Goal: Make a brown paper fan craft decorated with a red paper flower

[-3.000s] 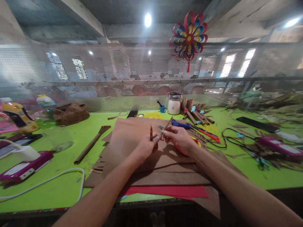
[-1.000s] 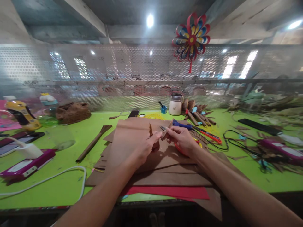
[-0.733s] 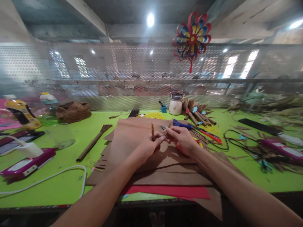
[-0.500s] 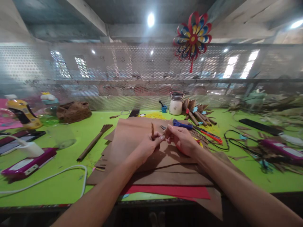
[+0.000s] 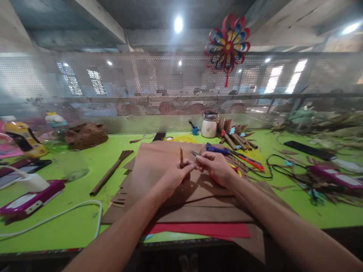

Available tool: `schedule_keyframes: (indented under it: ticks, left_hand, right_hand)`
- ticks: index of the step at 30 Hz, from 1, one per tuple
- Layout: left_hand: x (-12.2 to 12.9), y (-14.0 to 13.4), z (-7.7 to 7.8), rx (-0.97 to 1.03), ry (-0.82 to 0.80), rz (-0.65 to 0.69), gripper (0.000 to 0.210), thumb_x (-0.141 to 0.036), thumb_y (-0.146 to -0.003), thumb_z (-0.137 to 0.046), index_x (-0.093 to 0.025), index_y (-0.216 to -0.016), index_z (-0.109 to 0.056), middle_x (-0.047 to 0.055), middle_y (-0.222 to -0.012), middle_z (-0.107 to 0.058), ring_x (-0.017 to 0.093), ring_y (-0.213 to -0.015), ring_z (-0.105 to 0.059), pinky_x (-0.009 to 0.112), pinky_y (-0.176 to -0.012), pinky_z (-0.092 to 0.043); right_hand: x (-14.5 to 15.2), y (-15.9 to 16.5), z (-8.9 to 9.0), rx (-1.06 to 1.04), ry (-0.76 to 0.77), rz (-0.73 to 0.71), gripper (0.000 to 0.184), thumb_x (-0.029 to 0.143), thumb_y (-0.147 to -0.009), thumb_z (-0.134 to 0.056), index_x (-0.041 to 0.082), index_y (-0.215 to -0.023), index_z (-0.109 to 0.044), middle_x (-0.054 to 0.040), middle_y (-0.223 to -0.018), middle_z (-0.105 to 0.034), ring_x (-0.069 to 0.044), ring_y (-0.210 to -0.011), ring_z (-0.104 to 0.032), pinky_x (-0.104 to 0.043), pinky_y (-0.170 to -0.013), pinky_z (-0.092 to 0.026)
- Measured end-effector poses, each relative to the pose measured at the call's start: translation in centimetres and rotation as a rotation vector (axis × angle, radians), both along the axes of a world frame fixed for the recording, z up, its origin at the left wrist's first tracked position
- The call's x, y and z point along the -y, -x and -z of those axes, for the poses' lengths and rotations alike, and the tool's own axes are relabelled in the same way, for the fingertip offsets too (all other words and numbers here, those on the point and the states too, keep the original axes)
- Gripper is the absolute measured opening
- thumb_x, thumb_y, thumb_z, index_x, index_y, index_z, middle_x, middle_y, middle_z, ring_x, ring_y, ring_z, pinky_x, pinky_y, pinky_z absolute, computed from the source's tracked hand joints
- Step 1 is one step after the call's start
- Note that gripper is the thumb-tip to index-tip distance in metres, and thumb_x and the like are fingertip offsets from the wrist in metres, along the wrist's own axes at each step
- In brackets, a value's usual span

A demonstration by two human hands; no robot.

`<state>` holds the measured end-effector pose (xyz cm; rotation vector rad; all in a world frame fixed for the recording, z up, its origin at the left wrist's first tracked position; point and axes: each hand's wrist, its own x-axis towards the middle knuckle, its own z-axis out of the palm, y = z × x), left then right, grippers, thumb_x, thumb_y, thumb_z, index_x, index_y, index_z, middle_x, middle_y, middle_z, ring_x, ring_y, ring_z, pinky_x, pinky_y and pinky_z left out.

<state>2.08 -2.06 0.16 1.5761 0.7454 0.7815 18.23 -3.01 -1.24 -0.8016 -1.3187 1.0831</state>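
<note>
Over a stack of brown paper sheets (image 5: 150,170), my left hand (image 5: 180,175) is closed with a narrow brown paper strip (image 5: 182,156) sticking up from its fingers. My right hand (image 5: 215,166) pinches at a small brown piece (image 5: 202,149), close against the left fingertips. The exact contact between the two hands is too small to make out. Scissors with red and yellow handles (image 5: 239,172) lie partly hidden by my right hand. Just behind that hand is a blue glue gun (image 5: 217,149).
A brown paper roll with a fringed end (image 5: 109,175) lies to the left. Behind are a white jar (image 5: 209,126) and several rolled paper pieces (image 5: 234,139). An orange-red cutter (image 5: 252,162), black cables and a purple power strip (image 5: 337,177) are on the right; another power strip (image 5: 34,200) lies left.
My right fingertips have shifted slightly down and left, nearer the left hand, and more of the small brown piece shows above them. The left hand keeps its hold. The whole view shifts a little.
</note>
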Motion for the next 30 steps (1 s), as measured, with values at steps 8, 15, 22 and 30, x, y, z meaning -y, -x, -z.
schedule_keyframes:
  ticks: [8, 15, 22, 30]
  left_hand:
    - [0.33, -0.09, -0.36, -0.028, -0.028, -0.086, 0.023, -0.038, -0.075, -0.055, -0.015, -0.071, -0.054, -0.008, -0.043, -0.035, 0.006, -0.041, -0.028, 0.020, -0.042, -0.019]
    - [0.16, -0.07, -0.32, -0.017, -0.052, -0.088, 0.027, -0.041, -0.072, -0.058, -0.015, -0.071, -0.054, -0.008, -0.043, -0.035, 0.006, -0.041, -0.029, 0.021, -0.042, -0.019]
    - [0.00, 0.00, -0.14, -0.021, 0.005, -0.061, 0.026, -0.041, -0.073, -0.057, -0.015, -0.073, -0.054, -0.007, -0.044, -0.038, 0.006, -0.042, -0.029, 0.021, -0.042, -0.019]
    - [0.06, -0.15, 0.16, 0.068, 0.086, 0.020, 0.023, -0.039, -0.076, -0.053, -0.016, -0.073, -0.054, -0.008, -0.045, -0.032, 0.006, -0.041, -0.026, 0.020, -0.042, -0.020]
  right_hand:
    - [-0.11, 0.09, -0.03, -0.028, 0.001, 0.019, 0.024, 0.036, -0.070, -0.067, 0.014, -0.065, -0.061, -0.0002, -0.059, -0.056, -0.009, -0.052, -0.047, -0.025, -0.052, -0.036]
    - [0.00, 0.09, -0.17, -0.048, 0.022, -0.014, 0.023, 0.035, -0.072, -0.067, 0.014, -0.065, -0.061, -0.0003, -0.060, -0.057, -0.009, -0.053, -0.048, -0.025, -0.052, -0.036]
    - [-0.07, 0.09, 0.09, -0.038, 0.013, -0.006, 0.024, 0.037, -0.072, -0.066, 0.014, -0.067, -0.061, -0.0004, -0.061, -0.057, -0.009, -0.053, -0.048, -0.026, -0.054, -0.037]
    - [0.23, 0.38, -0.30, -0.005, -0.022, 0.018, 0.027, 0.040, -0.071, -0.066, 0.014, -0.065, -0.060, -0.0010, -0.059, -0.059, -0.010, -0.053, -0.048, -0.025, -0.053, -0.038]
